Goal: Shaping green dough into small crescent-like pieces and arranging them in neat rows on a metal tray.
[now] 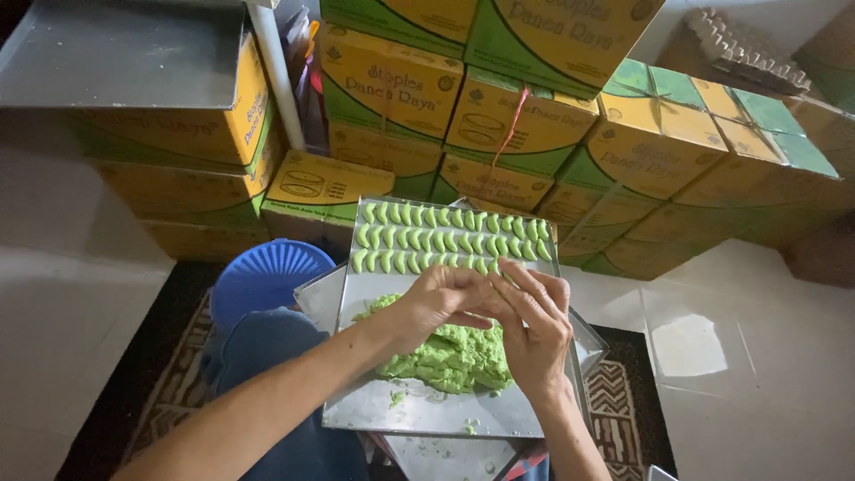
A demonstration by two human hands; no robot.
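A metal tray (356, 405) lies in front of me. On its near half sits a lump of green dough (450, 356). Rows of several small green crescent-shaped pieces (445, 236) fill its far half. My left hand (436, 298) and my right hand (534, 325) meet above the tray, fingers pinched together around a small bit of green dough that is mostly hidden between them. Both hands hover just short of the nearest row of crescents.
Stacked yellow-and-green cardboard boxes (534, 125) form a wall behind the tray. A blue plastic stool (267, 276) stands at the left. More metal trays (592, 343) lie under the top one. A patterned mat (632, 401) covers the tiled floor; a grey shelf (116, 53) hangs upper left.
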